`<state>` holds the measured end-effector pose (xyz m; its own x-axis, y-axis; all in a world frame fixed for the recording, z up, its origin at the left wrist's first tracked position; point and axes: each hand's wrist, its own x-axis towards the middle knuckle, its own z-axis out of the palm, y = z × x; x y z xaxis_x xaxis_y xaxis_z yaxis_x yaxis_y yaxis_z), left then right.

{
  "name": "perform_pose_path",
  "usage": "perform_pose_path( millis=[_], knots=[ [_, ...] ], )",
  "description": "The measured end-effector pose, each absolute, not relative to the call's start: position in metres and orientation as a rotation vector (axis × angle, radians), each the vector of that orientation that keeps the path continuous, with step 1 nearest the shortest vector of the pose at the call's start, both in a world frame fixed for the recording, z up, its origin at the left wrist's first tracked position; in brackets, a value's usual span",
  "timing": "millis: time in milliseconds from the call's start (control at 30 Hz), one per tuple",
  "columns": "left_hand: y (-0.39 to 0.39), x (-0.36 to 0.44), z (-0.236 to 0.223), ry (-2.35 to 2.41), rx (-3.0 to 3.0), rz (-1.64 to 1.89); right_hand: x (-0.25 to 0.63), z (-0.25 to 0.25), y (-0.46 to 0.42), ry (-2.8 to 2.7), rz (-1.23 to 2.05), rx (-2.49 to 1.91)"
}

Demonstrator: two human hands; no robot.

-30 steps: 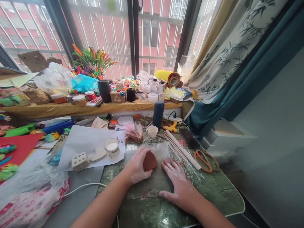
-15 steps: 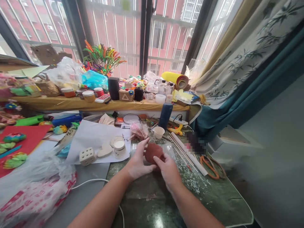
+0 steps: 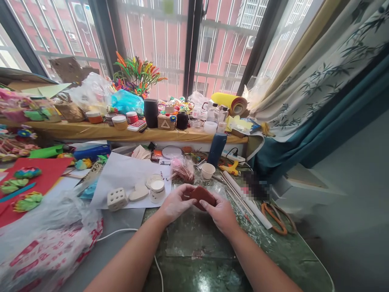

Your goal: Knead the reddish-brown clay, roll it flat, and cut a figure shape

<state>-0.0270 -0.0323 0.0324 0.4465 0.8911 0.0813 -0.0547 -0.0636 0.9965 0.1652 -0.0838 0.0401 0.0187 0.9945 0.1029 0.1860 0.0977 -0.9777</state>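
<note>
A flattened piece of reddish-brown clay (image 3: 203, 195) is held up between both hands above the green table. My left hand (image 3: 178, 204) grips its left edge, with the thumb on the near face and the fingers behind. On the right edge, my right hand (image 3: 222, 211) pinches it with the thumb in front; most of its fingers are hidden behind. Below lies a clear plastic sheet (image 3: 197, 237) on the table. To the left of the hands, a small white jar (image 3: 157, 190), a heart-shaped piece (image 3: 139, 193) and a die-like white block (image 3: 117, 198) rest on white paper (image 3: 121, 174).
A paper cup (image 3: 208, 171), a bag of brown clay (image 3: 183, 169) and a dark blue cylinder (image 3: 216, 149) stand beyond the hands. Sticks, a white roller (image 3: 259, 211) and orange-handled scissors (image 3: 275, 221) lie to the right. A plastic bag (image 3: 51, 247) covers the near left.
The clay has tilted from facing me to a flatter angle. My left hand has closed in from a spread grip onto its left edge. The view has shifted slightly left.
</note>
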Motion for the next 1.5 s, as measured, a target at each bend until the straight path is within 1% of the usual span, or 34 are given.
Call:
perform_pose_path(
  millis=[133,233,300,367,467,567,667,733,833,933,1067,1200,1267,1400,1433,1500],
  knots=[
    [-0.028,-0.029,0.036,0.892,1.42,1.068,0.171,0.052,-0.085,-1.334,0.777,-1.335],
    [-0.024,-0.03,0.033,1.004,1.387,1.117,0.169,0.049,-0.087,-1.527,0.655,-1.394],
    [-0.023,-0.03,0.03,1.036,1.393,1.114,0.167,0.041,-0.086,-1.735,0.632,-1.452],
    [-0.025,-0.029,0.03,1.029,1.416,1.099,0.166,0.032,-0.084,-1.813,0.605,-1.507],
    [-0.031,-0.027,0.034,1.019,1.517,1.045,0.169,0.025,-0.083,-1.815,0.583,-1.526],
    [-0.036,-0.027,0.041,0.984,1.582,1.0,0.171,0.028,-0.085,-1.816,0.582,-1.429],
    [-0.037,-0.026,0.043,0.942,1.517,1.065,0.172,0.033,-0.088,-1.66,0.533,-1.337],
    [-0.036,-0.026,0.042,0.954,1.485,1.109,0.172,0.035,-0.089,-1.641,0.518,-1.371],
    [-0.034,-0.026,0.04,0.978,1.484,1.118,0.172,0.033,-0.088,-1.758,0.542,-1.393],
    [-0.034,-0.026,0.04,0.972,1.516,1.104,0.171,0.031,-0.086,-1.723,0.551,-1.365],
    [-0.038,-0.029,0.045,0.92,1.629,1.0,0.17,0.034,-0.087,-1.797,0.597,-1.485],
    [-0.04,-0.03,0.047,0.952,1.756,0.899,0.171,0.037,-0.093,-1.75,0.649,-1.309],
    [-0.039,-0.028,0.044,0.944,1.711,0.881,0.171,0.033,-0.094,-1.603,0.743,-1.231],
    [-0.037,-0.022,0.037,0.877,1.427,0.992,0.17,0.025,-0.09,-1.409,1.082,-1.078],
    [-0.038,-0.021,0.036,0.864,1.394,1.004,0.17,0.025,-0.09,-1.425,1.119,-1.068],
    [-0.038,-0.021,0.037,0.833,1.398,0.975,0.17,0.028,-0.089,-1.474,1.039,-1.126]
  ],
)
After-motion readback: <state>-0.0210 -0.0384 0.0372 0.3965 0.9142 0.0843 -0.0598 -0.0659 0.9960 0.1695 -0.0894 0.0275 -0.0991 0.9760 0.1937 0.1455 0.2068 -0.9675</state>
